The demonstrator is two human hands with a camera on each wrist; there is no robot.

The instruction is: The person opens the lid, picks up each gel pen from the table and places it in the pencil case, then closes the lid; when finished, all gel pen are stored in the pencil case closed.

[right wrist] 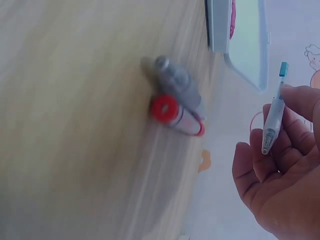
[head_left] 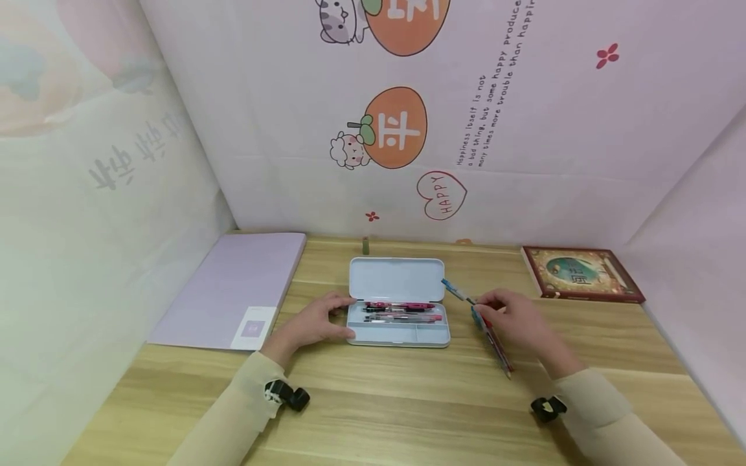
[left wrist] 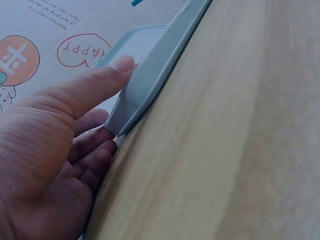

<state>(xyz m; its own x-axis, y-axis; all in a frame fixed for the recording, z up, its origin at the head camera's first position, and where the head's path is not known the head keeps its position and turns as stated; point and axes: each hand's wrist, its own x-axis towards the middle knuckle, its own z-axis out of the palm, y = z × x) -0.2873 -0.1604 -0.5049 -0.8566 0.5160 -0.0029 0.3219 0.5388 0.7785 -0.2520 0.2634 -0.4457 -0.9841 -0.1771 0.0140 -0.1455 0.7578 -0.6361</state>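
A light blue pencil case (head_left: 379, 333) lies with its lid up, several pens (head_left: 402, 317) in its upper compartment. My left hand (head_left: 317, 320) holds the case's left end; in the left wrist view the thumb presses on the case wall (left wrist: 145, 80) with the fingers at its corner. To the right of the case, my right hand (head_left: 513, 320) pinches a pen with a blue end (head_left: 454, 289), raised off the table. In the right wrist view this clear-barrelled pen (right wrist: 274, 120) lies between thumb and fingers. Below that hand, more pens (head_left: 497, 349) lie on the table, one red-ended (right wrist: 167, 109).
A lilac folder (head_left: 239, 278) with a white label lies at the left. At the back right rests a brown-edged illustrated book or box (head_left: 583, 275). A small green object (head_left: 365, 245) stands behind the case, near the printed wall covering (head_left: 280, 129).
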